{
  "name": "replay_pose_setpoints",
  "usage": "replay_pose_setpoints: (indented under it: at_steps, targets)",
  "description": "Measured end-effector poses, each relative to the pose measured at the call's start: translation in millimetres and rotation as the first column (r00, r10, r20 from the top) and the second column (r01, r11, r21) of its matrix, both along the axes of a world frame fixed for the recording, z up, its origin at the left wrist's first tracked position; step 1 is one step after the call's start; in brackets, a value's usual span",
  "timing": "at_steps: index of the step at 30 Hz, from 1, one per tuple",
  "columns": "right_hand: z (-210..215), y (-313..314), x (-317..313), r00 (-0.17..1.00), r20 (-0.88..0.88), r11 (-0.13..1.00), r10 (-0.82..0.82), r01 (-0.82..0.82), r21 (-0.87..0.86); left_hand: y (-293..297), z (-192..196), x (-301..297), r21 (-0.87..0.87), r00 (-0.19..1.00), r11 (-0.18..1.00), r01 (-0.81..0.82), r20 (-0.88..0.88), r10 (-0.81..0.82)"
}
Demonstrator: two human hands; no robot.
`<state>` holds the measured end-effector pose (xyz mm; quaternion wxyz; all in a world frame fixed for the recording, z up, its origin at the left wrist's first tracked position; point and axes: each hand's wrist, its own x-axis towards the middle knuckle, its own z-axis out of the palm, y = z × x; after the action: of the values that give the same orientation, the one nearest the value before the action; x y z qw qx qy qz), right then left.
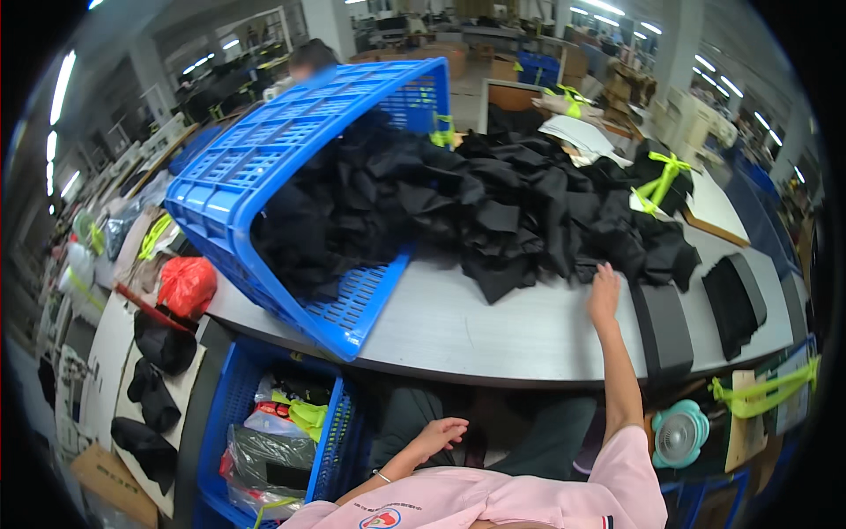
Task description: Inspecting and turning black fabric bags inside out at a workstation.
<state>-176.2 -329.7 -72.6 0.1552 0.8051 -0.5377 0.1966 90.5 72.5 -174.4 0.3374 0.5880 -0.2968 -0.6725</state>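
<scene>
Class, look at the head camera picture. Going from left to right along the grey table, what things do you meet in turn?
Red plastic bag → tipped blue plastic crate → heap of black fabric pieces → right hand → long black fabric strip → stack of folded black fabric.

A large workshop hall under rows of ceiling strip lights (62,86); a grey worktable (493,331) with a curved front edge fills the middle; further tables (493,35) and stacked cardboard boxes (627,84) stand at the back; a white pillar (679,48) rises at the right; a small teal fan (679,434) sits below the table edge
</scene>
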Motion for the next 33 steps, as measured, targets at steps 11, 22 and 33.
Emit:
replay_pose_setpoints:
  at_steps: [11,22,33]
  targets:
    - [39,205,66,0.811,0.365,0.886,0.457,-0.380,-0.265,-43,109,-18,-0.504,0.997,0.863,-0.032,-0.071,-0.004]
    - [24,280,63,0.708,0.576,0.905,0.408,-0.398,-0.152,-108,131,-45,-0.687,0.802,0.485,0.540,0.594,-0.052]
    - [33,298,63,0.793,0.550,0.963,0.262,-0.254,-0.093,-137,158,-77,-0.888,0.912,0.459,0.033,0.214,0.349]
